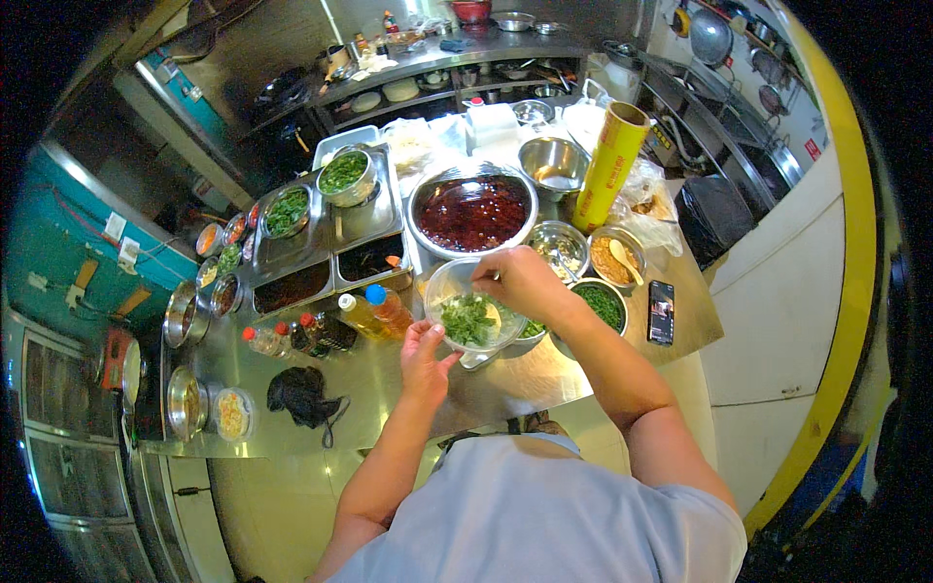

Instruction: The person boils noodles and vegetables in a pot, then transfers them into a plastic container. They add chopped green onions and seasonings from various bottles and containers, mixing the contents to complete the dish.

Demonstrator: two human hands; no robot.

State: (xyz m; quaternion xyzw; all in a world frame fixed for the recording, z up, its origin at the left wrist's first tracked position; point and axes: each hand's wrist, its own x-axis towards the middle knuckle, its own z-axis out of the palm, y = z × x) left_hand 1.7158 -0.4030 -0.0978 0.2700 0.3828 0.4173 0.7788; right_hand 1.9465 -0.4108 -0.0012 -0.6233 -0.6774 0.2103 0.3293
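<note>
1. L hand (pixel 425 355): thumb + fingers part-curled, holding near-left edge of clear bowl (pixel 445 284).
2. R hand (pixel 525 282): fingers bunched over bowl's far side; can't tell if anything's pinched.
3. Bowl's btwn both hands, leafy greens (pixel 469 321) inside.
4. Chopped herbs (pixel 599 304) just right of R hand; red sauce (pixel 473 212) beyond both.
5. Tips: firm L grip so bowl doesn't tip; R fingers low & centred; R forearm clear of herbs.

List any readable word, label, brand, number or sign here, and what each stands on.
None can be quoted with confidence.
Yellow tube: printing along its side, too small to read.
Red sign at upper right: pale marks, too small.
Phone: lit screen, any text too small.
</note>
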